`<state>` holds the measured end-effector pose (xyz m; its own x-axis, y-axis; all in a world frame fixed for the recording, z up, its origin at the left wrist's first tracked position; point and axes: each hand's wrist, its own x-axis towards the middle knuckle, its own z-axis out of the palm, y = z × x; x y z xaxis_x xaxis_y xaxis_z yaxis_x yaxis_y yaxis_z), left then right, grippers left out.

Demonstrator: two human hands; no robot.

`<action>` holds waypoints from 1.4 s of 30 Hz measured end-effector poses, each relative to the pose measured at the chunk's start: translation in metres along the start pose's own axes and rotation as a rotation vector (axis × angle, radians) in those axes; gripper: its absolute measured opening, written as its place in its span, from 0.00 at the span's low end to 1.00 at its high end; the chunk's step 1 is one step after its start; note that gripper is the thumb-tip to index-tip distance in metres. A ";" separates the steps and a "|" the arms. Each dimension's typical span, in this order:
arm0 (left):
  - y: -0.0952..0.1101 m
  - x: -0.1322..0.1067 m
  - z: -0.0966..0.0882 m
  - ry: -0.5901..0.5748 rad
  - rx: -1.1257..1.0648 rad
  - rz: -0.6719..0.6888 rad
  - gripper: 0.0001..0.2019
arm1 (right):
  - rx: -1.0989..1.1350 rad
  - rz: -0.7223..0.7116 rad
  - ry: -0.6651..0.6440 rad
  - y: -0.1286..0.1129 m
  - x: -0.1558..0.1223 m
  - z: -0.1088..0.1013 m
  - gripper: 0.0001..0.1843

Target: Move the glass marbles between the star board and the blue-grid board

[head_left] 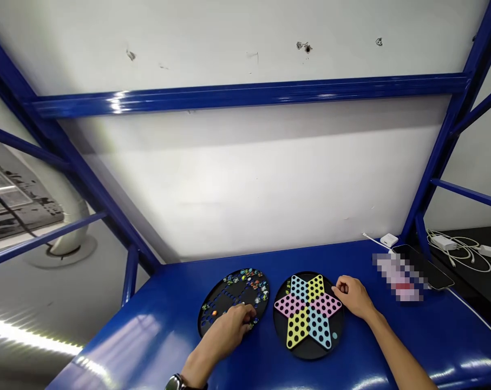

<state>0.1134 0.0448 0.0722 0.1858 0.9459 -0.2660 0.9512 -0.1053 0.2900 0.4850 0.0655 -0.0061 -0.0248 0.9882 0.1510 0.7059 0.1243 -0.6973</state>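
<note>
A round black tray (245, 297) with several colourful glass marbles (258, 283) along its far and right side lies on the blue table. My left hand (236, 320) reaches over the tray's near right part, fingers curled and pinched together; anything between them is hidden. To its right is a round black Chinese checkers board (309, 317) with a star of yellow, pink and light-blue points full of holes. At the board's right rim my right hand (353, 295) has its fingers curled in, the tips close to a pink point. What they hold, if anything, does not show.
The blue table (168, 319) has a white wall behind it and blue metal frame bars (249, 95) around. At the right lie a phone (424, 265), a pixelated item (399, 276), a small white case (388, 240) and white cables (460, 249).
</note>
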 end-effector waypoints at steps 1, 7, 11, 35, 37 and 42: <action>-0.002 -0.002 0.001 -0.019 0.005 0.010 0.15 | -0.001 0.001 -0.004 0.001 0.000 0.000 0.15; -0.003 0.000 0.004 -0.029 -0.005 0.000 0.13 | -0.001 -0.005 -0.001 0.002 0.000 0.001 0.15; -0.003 0.002 0.002 0.012 0.018 -0.009 0.11 | 0.001 -0.004 0.002 -0.001 -0.001 0.000 0.15; 0.035 0.031 0.010 0.139 0.227 -0.061 0.14 | 0.006 -0.004 -0.001 0.000 0.000 0.001 0.15; 0.038 0.033 0.011 0.155 0.248 -0.057 0.14 | 0.009 -0.007 -0.002 -0.001 0.000 0.000 0.15; 0.039 0.037 0.010 0.181 0.296 -0.002 0.15 | 0.005 -0.002 0.004 0.000 0.001 0.001 0.14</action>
<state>0.1598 0.0724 0.0648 0.1621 0.9826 -0.0907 0.9867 -0.1625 0.0028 0.4843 0.0662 -0.0068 -0.0232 0.9876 0.1552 0.7022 0.1266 -0.7006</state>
